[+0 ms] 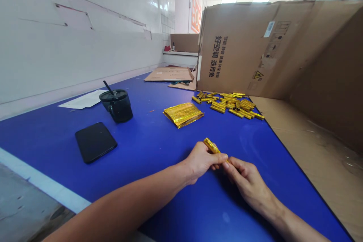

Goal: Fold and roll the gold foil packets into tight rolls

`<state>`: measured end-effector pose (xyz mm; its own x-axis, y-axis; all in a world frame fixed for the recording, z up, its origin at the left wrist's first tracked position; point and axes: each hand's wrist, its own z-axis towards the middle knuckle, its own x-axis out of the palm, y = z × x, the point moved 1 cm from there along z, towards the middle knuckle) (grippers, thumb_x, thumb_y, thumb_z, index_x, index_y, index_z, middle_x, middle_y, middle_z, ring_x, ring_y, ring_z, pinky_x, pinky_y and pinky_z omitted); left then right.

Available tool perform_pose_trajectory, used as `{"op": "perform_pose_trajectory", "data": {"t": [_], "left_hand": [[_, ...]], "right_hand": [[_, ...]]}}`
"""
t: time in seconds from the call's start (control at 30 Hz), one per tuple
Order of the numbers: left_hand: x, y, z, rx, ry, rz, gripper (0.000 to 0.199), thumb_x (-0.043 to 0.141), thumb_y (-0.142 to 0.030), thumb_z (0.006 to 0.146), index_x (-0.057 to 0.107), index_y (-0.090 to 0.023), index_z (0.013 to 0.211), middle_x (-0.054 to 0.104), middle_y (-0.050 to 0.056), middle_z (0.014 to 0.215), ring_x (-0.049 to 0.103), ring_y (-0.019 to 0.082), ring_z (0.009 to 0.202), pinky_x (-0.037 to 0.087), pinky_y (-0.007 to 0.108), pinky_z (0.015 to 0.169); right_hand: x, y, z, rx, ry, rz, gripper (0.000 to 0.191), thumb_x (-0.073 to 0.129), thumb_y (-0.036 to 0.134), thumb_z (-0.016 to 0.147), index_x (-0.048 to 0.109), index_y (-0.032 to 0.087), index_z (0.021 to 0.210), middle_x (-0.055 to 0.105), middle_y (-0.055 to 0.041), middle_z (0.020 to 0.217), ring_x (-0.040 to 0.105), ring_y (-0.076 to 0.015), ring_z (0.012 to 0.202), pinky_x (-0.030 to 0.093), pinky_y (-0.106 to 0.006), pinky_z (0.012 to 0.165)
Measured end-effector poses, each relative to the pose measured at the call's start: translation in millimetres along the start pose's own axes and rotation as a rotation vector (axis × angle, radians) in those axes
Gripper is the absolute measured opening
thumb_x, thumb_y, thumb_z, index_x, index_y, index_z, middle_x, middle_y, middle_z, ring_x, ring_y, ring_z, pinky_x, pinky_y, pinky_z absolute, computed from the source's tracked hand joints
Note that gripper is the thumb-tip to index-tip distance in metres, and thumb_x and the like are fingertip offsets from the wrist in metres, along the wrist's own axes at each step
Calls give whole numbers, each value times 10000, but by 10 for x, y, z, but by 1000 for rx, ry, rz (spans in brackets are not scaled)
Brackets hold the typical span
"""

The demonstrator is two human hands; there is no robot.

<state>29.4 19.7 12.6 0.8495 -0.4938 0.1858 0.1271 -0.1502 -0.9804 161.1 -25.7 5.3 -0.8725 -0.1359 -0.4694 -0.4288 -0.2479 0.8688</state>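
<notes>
A narrow gold foil roll (211, 145) sits between my two hands, just above the blue table. My left hand (202, 160) is closed around it, with the upper end sticking out past the fingers. My right hand (245, 177) pinches its lower end, and the fingertips of both hands meet there. Most of the roll's lower part is hidden by the fingers. Beyond my hands lies a flat stack of gold foil sheets (183, 114). Farther right is a loose pile of similar gold rolls (227, 104).
A dark lidded cup with a straw (117, 106) and a black phone-like slab (95, 142) are on the left. White paper (83, 99) lies by the wall. A large cardboard box (244, 49) stands along the right edge, and flat cardboard (169, 74) lies at the back of the blue table (147, 140).
</notes>
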Motion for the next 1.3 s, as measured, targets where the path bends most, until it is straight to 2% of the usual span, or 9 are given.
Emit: {"op": "perform_pose_trajectory", "data": {"t": [0.23,0.4,0.5,0.67,0.83,1.07,1.17,1.3], "left_hand": [[-110,-87,49,12,-116,-136,245,698,-297,562,543,-110,590,543,-9,516,452,55,435,333,186,447],[-213,-124,89,-56,-59,-195,234,629,-313,655,544,-103,598,558,16,504,479,64,412,340,183,431],[-245,-138,108,-42,-49,-136,213,592,-287,694,552,-95,609,565,21,508,485,63,412,349,181,434],[-222,-151,112,64,-90,35,197,560,-252,722,539,-98,600,577,21,531,488,65,423,365,184,433],[-179,-130,107,55,-110,29,170,548,-222,721,540,-97,605,562,8,516,483,66,421,375,190,440],[-172,-98,111,31,-74,-57,171,558,-261,697,535,-100,644,585,28,579,502,67,452,383,188,462],[-230,-105,137,-13,-34,55,175,539,-273,700,525,-105,653,583,28,581,501,73,459,375,193,466],[-293,-131,136,34,58,466,201,503,-291,724,550,-110,651,554,4,574,494,84,511,355,193,491]], "right_hand": [[-25,-25,19,145,-14,171,421,422,540,752,477,168,562,352,59,422,235,-59,385,172,-197,355],[-38,-24,22,196,-29,209,431,449,564,717,478,169,548,342,66,395,221,-55,366,154,-199,356],[-41,-53,33,201,-32,200,430,449,563,718,477,169,548,349,66,399,232,-57,368,163,-201,362],[-67,-89,45,176,-15,157,408,418,529,762,457,169,576,349,67,439,246,-61,400,185,-204,379],[-75,-94,38,163,33,123,375,458,499,759,383,183,572,298,79,479,224,-59,429,180,-204,390],[-76,-75,58,236,-16,259,431,391,565,755,402,183,556,279,81,422,185,-56,384,134,-205,360],[-115,-82,73,236,-11,214,441,378,570,756,360,192,531,251,82,429,174,-60,394,134,-210,364],[-159,-97,62,177,159,-10,396,384,509,790,331,193,557,235,75,498,174,-70,451,155,-215,393]]}}
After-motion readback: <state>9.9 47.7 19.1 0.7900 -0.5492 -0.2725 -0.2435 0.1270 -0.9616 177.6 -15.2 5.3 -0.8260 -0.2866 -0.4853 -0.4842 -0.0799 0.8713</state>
